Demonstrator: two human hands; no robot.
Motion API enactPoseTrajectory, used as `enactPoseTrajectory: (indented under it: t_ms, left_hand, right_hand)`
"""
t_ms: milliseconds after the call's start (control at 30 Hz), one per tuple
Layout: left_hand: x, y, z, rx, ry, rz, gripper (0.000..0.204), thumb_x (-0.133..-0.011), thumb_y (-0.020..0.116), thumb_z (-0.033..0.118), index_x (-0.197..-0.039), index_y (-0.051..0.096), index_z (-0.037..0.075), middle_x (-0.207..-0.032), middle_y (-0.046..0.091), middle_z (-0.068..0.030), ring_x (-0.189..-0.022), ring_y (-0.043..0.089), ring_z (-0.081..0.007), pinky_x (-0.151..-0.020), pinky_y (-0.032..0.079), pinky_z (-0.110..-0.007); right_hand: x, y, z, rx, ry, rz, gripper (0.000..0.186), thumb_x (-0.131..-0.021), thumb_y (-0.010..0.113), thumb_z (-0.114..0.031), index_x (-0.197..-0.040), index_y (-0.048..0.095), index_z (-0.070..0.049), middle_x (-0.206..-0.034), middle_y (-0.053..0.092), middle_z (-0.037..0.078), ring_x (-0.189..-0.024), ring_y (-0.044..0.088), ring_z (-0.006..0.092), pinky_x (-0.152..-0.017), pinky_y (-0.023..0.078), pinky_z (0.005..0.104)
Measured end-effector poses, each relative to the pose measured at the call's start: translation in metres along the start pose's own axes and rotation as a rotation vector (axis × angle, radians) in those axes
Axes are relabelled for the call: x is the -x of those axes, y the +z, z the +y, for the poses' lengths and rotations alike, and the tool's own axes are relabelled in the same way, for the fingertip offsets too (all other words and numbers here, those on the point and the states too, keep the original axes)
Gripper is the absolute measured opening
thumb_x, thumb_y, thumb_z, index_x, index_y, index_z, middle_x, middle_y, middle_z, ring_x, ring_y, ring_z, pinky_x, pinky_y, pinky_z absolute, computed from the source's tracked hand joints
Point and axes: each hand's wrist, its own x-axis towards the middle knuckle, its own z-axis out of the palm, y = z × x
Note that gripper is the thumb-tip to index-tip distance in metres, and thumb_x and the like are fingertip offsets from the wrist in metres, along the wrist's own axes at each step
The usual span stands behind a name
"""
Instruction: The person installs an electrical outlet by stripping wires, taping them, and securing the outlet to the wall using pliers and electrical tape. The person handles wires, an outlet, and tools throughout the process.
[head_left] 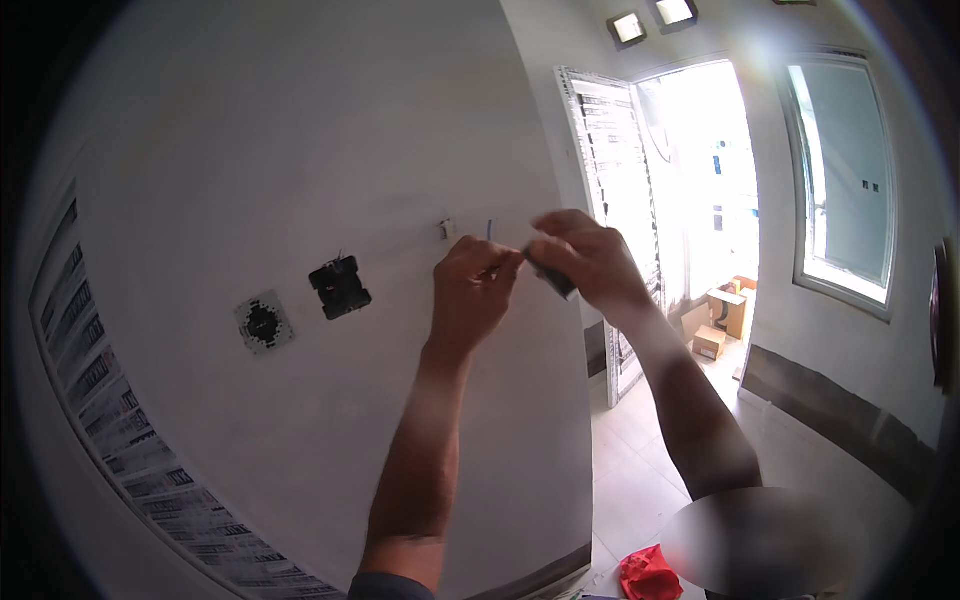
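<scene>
In front of a pale wall (400, 420) my left hand (474, 285) is closed, its thumb and fingers pinched together. What lies in the pinch is too small to make out. A short, thin blue wire (490, 229) shows just above its knuckles. My right hand (592, 262) is close beside it on the right, fingers curled round a dark, block-like object (552, 276) whose kind I cannot tell. The fingertips of both hands nearly meet. Above the left hand, a small pale fitting (446, 229) sits in the wall.
Left along the wall are a black square electrical fitting (340, 288) and a grey perforated plate (264, 323). A paper-wrapped door (612, 160) stands open at the right. Cardboard boxes (710, 341) lie beyond it. A red bag-like thing (650, 573) lies on the tiled floor (630, 470).
</scene>
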Motion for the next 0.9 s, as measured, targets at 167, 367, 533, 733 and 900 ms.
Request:
enactPoseTrajectory:
  t_ms: [167,367,533,733,900]
  left_hand:
    - [-0.004,0.001,0.005,-0.046,0.077,0.018,0.001,-0.089,0.075,0.002,-0.091,0.075,0.002,-0.082,0.068,-0.0083,-0.071,0.066,-0.0144,-0.061,0.055,-0.031]
    - [0.000,0.003,-0.003,-0.016,0.027,0.078,0.005,-0.090,0.077,0.003,-0.088,0.072,0.001,-0.082,0.068,-0.0093,-0.068,0.067,-0.0167,-0.061,0.054,-0.031]
    - [-0.004,0.000,0.005,-0.065,-0.018,0.021,0.006,-0.093,0.075,0.006,-0.090,0.073,0.000,-0.086,0.071,-0.0095,-0.073,0.069,-0.0145,-0.065,0.056,-0.030]
    - [-0.006,-0.005,-0.003,-0.122,0.030,-0.042,0.007,-0.094,0.074,0.007,-0.093,0.073,0.000,-0.087,0.072,-0.0120,-0.077,0.071,-0.0155,-0.067,0.058,-0.029]
    - [-0.006,-0.003,-0.003,-0.115,0.077,-0.024,0.008,-0.093,0.074,0.007,-0.092,0.073,-0.001,-0.087,0.072,-0.0120,-0.075,0.071,-0.0166,-0.066,0.057,-0.029]
  right_hand:
    - [-0.016,-0.002,0.021,-0.772,0.427,-0.038,0.040,-0.095,0.072,-0.024,-0.128,0.070,-0.002,-0.111,0.072,0.007,-0.103,0.065,0.0156,-0.085,0.054,0.0364]
    - [0.009,0.026,0.023,-0.030,0.216,-0.082,0.031,-0.090,0.073,-0.020,-0.115,0.076,-0.002,-0.080,0.069,0.008,-0.073,0.062,0.0148,-0.070,0.053,0.0353]
    - [0.009,0.002,0.003,0.327,0.129,-0.243,0.026,-0.090,0.074,-0.026,-0.104,0.079,-0.004,-0.083,0.070,0.012,-0.077,0.063,0.0145,-0.073,0.053,0.0345]
    - [-0.021,-0.010,0.005,-0.490,0.216,-0.213,0.046,-0.100,0.062,-0.035,-0.127,0.071,0.001,-0.117,0.071,0.008,-0.107,0.066,0.0179,-0.090,0.054,0.0349]
    - [-0.015,0.004,0.028,-0.639,0.377,-0.108,0.042,-0.095,0.071,-0.032,-0.120,0.073,0.002,-0.107,0.071,0.010,-0.101,0.065,0.0142,-0.086,0.054,0.0343]
